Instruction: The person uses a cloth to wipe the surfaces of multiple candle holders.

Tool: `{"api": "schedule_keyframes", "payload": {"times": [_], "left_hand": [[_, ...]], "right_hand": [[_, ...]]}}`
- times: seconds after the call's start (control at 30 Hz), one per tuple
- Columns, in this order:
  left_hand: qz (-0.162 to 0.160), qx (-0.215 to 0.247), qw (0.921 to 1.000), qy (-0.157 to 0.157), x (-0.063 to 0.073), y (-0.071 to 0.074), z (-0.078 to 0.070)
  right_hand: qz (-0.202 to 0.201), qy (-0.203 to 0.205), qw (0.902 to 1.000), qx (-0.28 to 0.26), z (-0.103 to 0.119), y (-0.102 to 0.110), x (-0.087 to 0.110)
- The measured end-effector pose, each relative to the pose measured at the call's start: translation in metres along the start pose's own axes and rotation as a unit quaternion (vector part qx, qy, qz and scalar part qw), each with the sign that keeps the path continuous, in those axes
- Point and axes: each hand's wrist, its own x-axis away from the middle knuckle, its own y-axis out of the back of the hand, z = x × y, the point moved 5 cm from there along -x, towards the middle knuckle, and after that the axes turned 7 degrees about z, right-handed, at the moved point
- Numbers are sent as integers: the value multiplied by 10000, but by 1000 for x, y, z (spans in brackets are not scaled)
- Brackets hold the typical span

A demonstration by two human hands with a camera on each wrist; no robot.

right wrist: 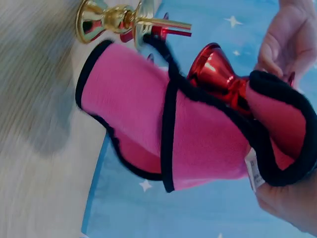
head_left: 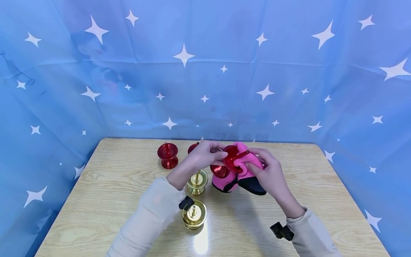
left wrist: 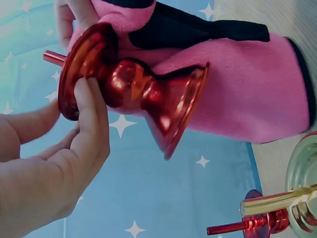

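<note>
Got a red candle holder [head_left: 229,162] up b/w both hands, a bit right of and below centre in the head view, looks lifted off the table. Pinching its dish rim w/ the left hand [head_left: 207,154], thumb and fingers right on the metal (v. clear in the left wrist view). Gripping a bunched pink cloth [head_left: 245,174] w/ black trim in the right hand [head_left: 269,171], apparently up against the opposite side of the dish. So not letting go on either side rn. Can't tell re bare right fingers touching the metal.

Key bit imo = the tilt. Lying slanted along its long axis, spike [head_left: 241,155] aimed upper right, i.e. toward the right hand, base [head_left: 219,172] down toward lower left. Nearest for sure to the left hand, w/ cloth b/w the dish and most of the right.

Room-wise, tightest on the left: gold holder [head_left: 197,182] just below the left hand, second gold holder [head_left: 194,214] lower down by the left sleeve [head_left: 160,200], another red holder [head_left: 168,157] farther left, plus a half-hidden red holder [head_left: 192,147] behind the left hand. Def roomier toward the right half of the table [head_left: 305,171]. Back edge pretty near, then straight to the starry curtain [head_left: 205,78].
</note>
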Motion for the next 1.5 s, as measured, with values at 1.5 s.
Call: {"api": "schedule_keyframes", "payload": {"times": [1.5], "left_hand": [[-523, 703, 9960, -147, 0, 4, 11]], "right_hand": [[-497, 722, 9898, 1124, 13, -7, 10]]}}
